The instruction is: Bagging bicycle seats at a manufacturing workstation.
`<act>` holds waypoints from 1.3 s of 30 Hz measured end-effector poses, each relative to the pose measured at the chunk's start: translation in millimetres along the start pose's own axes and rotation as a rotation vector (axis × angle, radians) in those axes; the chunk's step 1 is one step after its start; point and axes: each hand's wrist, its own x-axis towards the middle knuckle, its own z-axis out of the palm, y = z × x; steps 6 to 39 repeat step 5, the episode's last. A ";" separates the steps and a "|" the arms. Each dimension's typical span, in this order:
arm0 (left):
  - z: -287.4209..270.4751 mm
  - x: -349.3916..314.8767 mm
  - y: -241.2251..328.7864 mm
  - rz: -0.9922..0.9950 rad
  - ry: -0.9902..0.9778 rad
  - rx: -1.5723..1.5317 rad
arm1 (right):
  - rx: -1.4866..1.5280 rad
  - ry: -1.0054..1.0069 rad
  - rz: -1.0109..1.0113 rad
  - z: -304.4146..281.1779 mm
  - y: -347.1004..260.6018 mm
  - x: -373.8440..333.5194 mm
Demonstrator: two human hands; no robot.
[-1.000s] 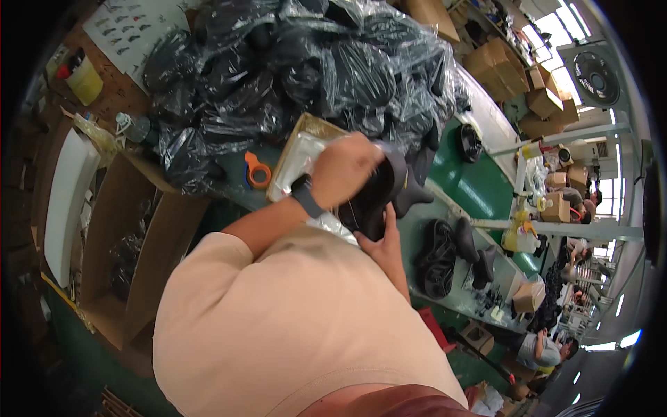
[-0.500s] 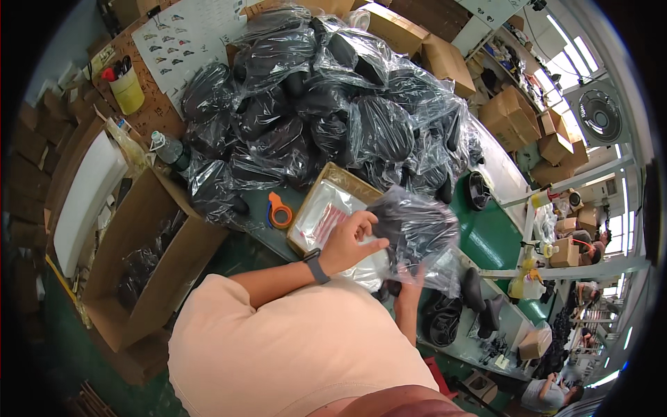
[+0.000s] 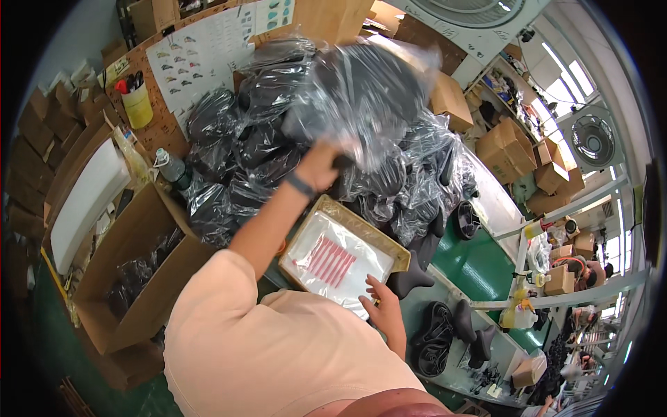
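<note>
My left hand (image 3: 321,167), reached out over the far heap, is closed on the near end of a black bicycle saddle in a clear plastic bag (image 3: 372,90); the bag is smeared by motion. Beneath and around it lies a heap of bagged black saddles (image 3: 271,132). My right hand (image 3: 386,311) has its fingers apart and holds nothing, at the near right corner of a shallow cardboard box (image 3: 368,224). Inside that box is a stack of flat clear bags (image 3: 354,267) with red print. A bare black saddle (image 3: 411,279) lies just right of the box.
On the left stands a deep open carton (image 3: 149,278) with bagged black things inside. A plastic bottle (image 3: 174,169) and a yellow cup of tools (image 3: 137,104) are beyond it. More black saddle parts (image 3: 434,340) lie to the right. A fan (image 3: 590,139) hangs at far right.
My left hand has carried the bagged saddle away from me onto the heap. My right hand has let go of the bag and moved back near the box. The view has shifted slightly.
</note>
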 end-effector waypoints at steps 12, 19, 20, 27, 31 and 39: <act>-108.3 215.5 45.8 -0.383 0.105 -1.098 | -0.092 -0.107 0.114 -16.2 22.2 -22.1; -108.3 215.5 45.8 -0.383 0.105 -1.098 | -0.092 -0.107 0.114 -16.2 22.2 -22.1; -108.3 215.5 45.8 -0.383 0.105 -1.098 | -0.092 -0.107 0.114 -16.2 22.2 -22.1; -108.3 215.5 45.8 -0.383 0.105 -1.098 | -0.092 -0.107 0.114 -16.2 22.2 -22.1; -108.3 215.5 45.8 -0.383 0.105 -1.098 | -0.092 -0.107 0.114 -16.2 22.2 -22.1; -108.3 215.5 45.8 -0.383 0.105 -1.098 | -0.092 -0.107 0.114 -16.2 22.2 -22.1</act>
